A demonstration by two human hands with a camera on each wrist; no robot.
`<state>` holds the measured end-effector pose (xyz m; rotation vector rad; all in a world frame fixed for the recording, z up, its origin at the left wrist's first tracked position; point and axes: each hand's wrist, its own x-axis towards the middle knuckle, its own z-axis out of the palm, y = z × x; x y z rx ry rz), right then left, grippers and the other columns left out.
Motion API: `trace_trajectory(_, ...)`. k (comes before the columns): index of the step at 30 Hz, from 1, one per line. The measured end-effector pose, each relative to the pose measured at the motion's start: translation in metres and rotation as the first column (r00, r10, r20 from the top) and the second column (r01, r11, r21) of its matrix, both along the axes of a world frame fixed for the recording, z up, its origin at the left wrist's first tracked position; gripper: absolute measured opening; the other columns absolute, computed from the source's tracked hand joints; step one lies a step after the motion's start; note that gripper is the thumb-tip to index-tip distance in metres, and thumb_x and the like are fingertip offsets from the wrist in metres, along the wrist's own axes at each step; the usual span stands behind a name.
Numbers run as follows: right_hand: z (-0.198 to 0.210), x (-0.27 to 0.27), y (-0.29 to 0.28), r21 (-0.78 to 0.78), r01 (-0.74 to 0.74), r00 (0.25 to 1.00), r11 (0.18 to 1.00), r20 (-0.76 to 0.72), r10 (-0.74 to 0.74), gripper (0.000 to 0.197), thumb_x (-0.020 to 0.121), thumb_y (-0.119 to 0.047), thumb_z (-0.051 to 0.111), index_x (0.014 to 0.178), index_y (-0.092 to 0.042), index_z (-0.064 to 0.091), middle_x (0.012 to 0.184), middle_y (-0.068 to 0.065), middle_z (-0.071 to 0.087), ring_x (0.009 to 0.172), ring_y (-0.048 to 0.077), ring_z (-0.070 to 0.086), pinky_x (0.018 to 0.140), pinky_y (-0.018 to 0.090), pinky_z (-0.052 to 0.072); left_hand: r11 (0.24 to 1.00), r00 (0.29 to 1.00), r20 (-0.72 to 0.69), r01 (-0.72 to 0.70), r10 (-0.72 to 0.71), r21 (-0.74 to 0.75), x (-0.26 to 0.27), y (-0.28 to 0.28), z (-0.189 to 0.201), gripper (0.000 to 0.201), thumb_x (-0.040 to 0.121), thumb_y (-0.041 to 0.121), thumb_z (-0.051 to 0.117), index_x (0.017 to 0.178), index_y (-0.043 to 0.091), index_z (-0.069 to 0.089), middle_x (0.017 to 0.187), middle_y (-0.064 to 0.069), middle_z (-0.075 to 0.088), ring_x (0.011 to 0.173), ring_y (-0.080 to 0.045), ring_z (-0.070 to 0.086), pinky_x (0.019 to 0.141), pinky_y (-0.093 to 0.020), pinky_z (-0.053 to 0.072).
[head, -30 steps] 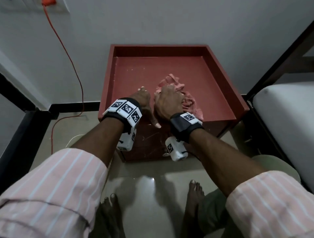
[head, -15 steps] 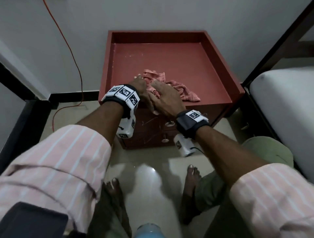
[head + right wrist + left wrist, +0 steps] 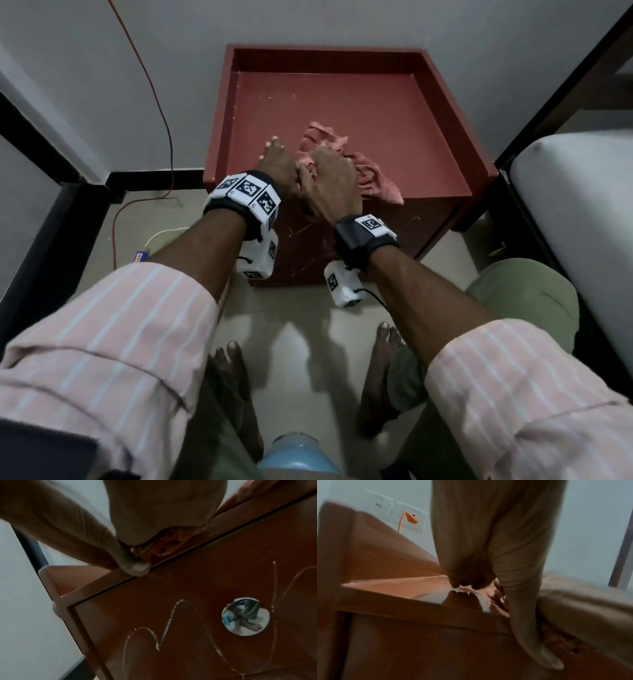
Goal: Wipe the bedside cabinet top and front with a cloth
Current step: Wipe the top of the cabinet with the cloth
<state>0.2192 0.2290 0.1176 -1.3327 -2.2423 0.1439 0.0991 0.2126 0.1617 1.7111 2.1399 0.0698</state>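
Both hands on red bedside cabinet (image 3: 342, 102) top: right hand (image 3: 334, 186) presses pink cloth (image 3: 370, 174), fingers hidden, grip indeterminate; left hand (image 3: 277, 162) flat, fingertips down.

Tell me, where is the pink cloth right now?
In the head view, the pink cloth lies on the cabinet top near its front edge, under the right hand, beside the left hand.

Left hand (image 3: 481, 555) fingertips (image 3: 454, 584) touching glossy cabinet top (image 3: 412, 588); orange plug (image 3: 411, 518) in wall socket (image 3: 409, 519) behind.
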Motion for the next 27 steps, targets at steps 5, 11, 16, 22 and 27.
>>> trace_trajectory(5,0.013,0.033,-0.008,-0.080,-0.360,0.933,0.929,-0.006,0.361,0.038,0.096,-0.043,0.049,0.126,-0.023,0.059,0.137,0.001,0.057,0.125,0.018,0.053,0.102,0.033,0.042,0.995,0.994,0.059,-0.092,0.090,0.045,-0.008,-0.021,-0.007,0.139,0.057,0.034,0.094,0.157,0.000,0.002,0.164,-0.019,-0.013,0.153,-0.034,-0.010,0.125,-0.046,0.007)
trace_trajectory(11,0.005,0.083,0.005,0.025,0.026,0.988,0.999,-0.150,-0.021,0.037,0.095,-0.047,0.046,0.117,-0.022,0.061,0.122,-0.001,0.064,0.110,0.018,0.059,0.093,0.033,0.044,0.998,0.996,0.079,-0.048,0.044,0.047,-0.003,-0.029,-0.006,0.140,0.052,0.063,0.084,0.157,0.004,0.012,0.166,-0.014,-0.007,0.154,-0.032,-0.005,0.124,-0.045,0.008)
trace_trajectory(16,-0.011,0.021,-0.011,-0.013,0.379,0.924,0.925,-0.055,-0.379,0.046,0.094,-0.048,0.037,0.116,-0.013,0.057,0.124,0.008,0.058,0.113,0.027,0.054,0.103,0.045,0.038,0.989,0.974,0.201,-0.119,0.100,0.083,-0.011,-0.031,-0.004,0.141,0.049,0.050,0.092,0.157,0.001,0.015,0.167,-0.009,-0.001,0.154,-0.029,0.002,0.124,-0.042,0.013)
trace_trajectory(22,0.009,-0.020,-0.033,-0.097,-0.188,0.978,0.977,-0.108,0.178,0.033,0.091,-0.039,0.055,0.114,-0.019,0.067,0.125,0.003,0.064,0.113,0.025,0.059,0.098,0.038,0.043,0.980,0.996,0.086,-0.026,0.010,0.198,-0.023,-0.049,0.002,0.087,0.074,0.018,0.084,0.145,-0.001,0.038,0.161,-0.023,0.020,0.148,-0.038,0.024,0.122,-0.045,0.025)
trace_trajectory(27,0.029,0.029,-0.019,-0.391,-0.397,0.915,0.830,-0.235,0.327,0.052,0.075,-0.051,0.075,0.122,-0.031,0.065,0.136,-0.010,0.057,0.122,0.005,0.054,0.107,0.031,0.042,0.977,1.000,-0.004,0.010,-0.009,0.215,-0.033,-0.066,0.000,0.109,0.062,0.025,0.093,0.149,-0.002,0.032,0.165,-0.016,0.012,0.151,-0.034,0.021,0.121,-0.044,0.027)
